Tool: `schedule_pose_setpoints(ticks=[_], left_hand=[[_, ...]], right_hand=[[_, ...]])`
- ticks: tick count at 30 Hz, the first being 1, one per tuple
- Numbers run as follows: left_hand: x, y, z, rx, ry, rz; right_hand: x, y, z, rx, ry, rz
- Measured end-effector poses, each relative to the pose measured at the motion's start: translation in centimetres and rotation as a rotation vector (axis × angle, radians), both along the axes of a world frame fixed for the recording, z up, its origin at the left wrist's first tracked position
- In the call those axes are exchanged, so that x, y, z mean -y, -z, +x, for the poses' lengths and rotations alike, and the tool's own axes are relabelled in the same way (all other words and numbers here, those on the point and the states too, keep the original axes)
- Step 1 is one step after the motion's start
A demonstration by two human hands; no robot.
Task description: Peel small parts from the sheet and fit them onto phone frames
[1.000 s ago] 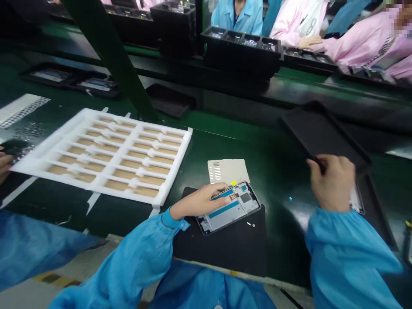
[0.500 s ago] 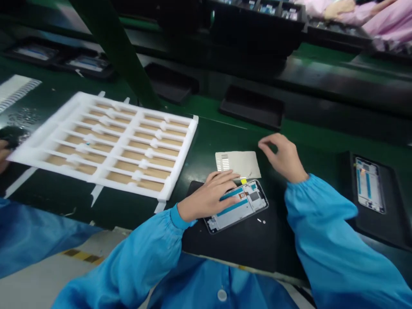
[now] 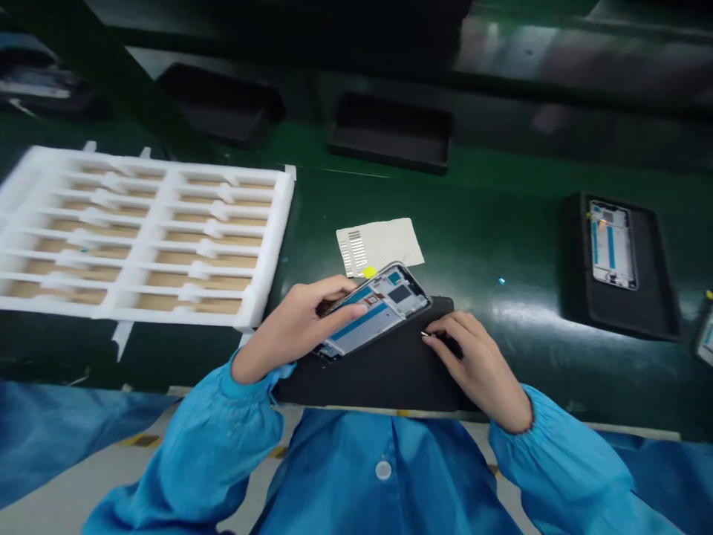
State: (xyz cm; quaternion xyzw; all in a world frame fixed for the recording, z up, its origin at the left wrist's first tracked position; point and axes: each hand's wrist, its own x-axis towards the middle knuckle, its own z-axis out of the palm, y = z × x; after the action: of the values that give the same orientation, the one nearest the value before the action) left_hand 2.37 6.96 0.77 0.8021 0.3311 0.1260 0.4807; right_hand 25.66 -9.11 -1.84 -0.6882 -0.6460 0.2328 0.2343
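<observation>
My left hand (image 3: 295, 323) grips a phone frame (image 3: 374, 310) by its left edge and holds it tilted above a black mat (image 3: 384, 371) at the near table edge. The frame shows blue strips and a yellow tab at its top. My right hand (image 3: 473, 364) rests on the mat just right of the frame, with its fingertips pinched on something small that I cannot make out. A beige card (image 3: 382, 244) with a printed grid lies behind the frame.
A white foam tray (image 3: 139, 238) with long slots sits at the left. A black tray (image 3: 618, 267) at the right carries another phone frame (image 3: 611, 244). Two empty black trays (image 3: 390, 132) lie on the belt behind.
My left hand lifted the phone frame off the mat and tilted it. My right hand came back from the far right and dropped onto the mat. The view shifted down.
</observation>
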Motion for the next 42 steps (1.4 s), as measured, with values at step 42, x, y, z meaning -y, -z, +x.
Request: schedule_pose_setpoints(ticks=[42], left_hand=[[6.6, 0.4, -3.2, 0.116, -0.02, 0.656]], right_hand=[[-2.9, -8.0, -6.2, 0.21, -0.338, 0.164]])
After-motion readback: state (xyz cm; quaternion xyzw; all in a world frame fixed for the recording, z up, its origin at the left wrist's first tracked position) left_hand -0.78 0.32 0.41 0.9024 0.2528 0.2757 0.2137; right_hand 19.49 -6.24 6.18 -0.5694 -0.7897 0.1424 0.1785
